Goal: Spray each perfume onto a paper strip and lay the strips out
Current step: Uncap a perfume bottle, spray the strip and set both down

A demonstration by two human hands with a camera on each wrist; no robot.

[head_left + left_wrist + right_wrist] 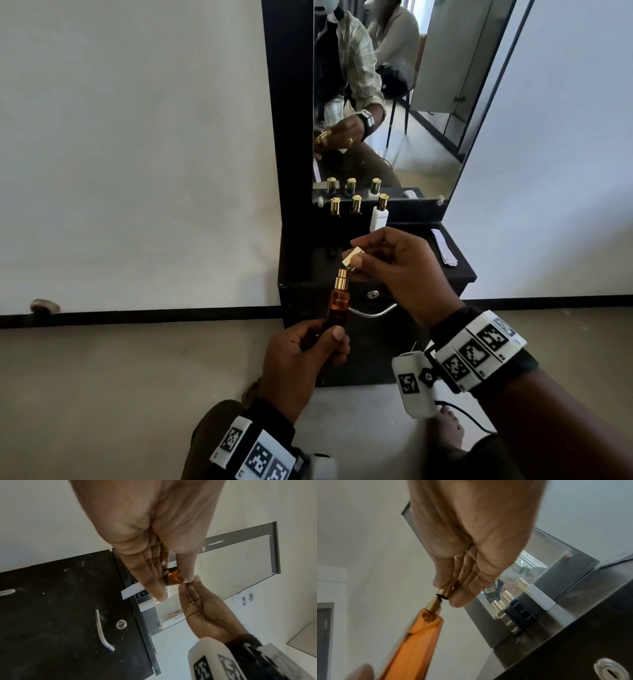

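My left hand (325, 335) grips the lower part of an amber glass perfume bottle (337, 306), upright in front of the black dresser. Its gold spray nozzle (341, 278) is bare. My right hand (358, 253) pinches the gold cap (350, 259) between thumb and fingers, tilted, just above and right of the nozzle. In the right wrist view the cap (446, 591) has its open end at the nozzle tip (435, 605) of the bottle (412, 642). In the left wrist view a white paper strip (132, 590) sticks out behind the fingers of my left hand (173, 586), beside the bottle (173, 578).
Three capped bottles stand at the back of the dresser top (459, 274) against the mirror (394, 120): two dark ones (335, 206) (356, 204) and a white one (379, 214). A stack of paper strips (445, 246) lies at the right. A drawer handle (373, 312) sits below.
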